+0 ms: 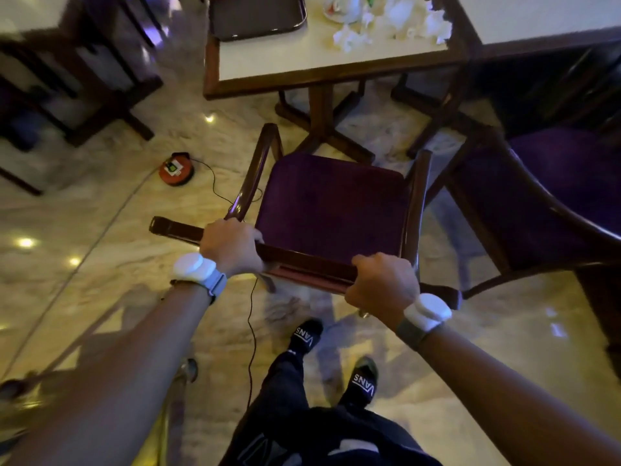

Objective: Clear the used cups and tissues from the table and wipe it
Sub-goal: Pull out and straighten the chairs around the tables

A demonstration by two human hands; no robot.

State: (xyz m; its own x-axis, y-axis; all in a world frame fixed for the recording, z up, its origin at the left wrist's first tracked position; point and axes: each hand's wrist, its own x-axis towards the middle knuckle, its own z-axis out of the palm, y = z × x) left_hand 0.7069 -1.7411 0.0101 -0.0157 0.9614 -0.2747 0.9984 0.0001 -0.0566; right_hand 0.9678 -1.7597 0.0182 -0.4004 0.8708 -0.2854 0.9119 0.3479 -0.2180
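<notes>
Head view is showing a person gripping the top rail of a purple-cushioned wooden armchair, the landmark here. Left of the armchair, an orange cable reel is lying on the marble floor, its thin black cord trailing toward the chair. The left hand is wrapping its fingers fully around the rail's left part; the right hand is clamping the rail's right part the same way. Both wrists are wearing white puck-like bands. Beyond the armchair, the white-topped table is carrying a dark tray at its left, then a used cup and crumpled tissues further right. Right of the armchair, a second purple chair is standing just beside it.
</notes>
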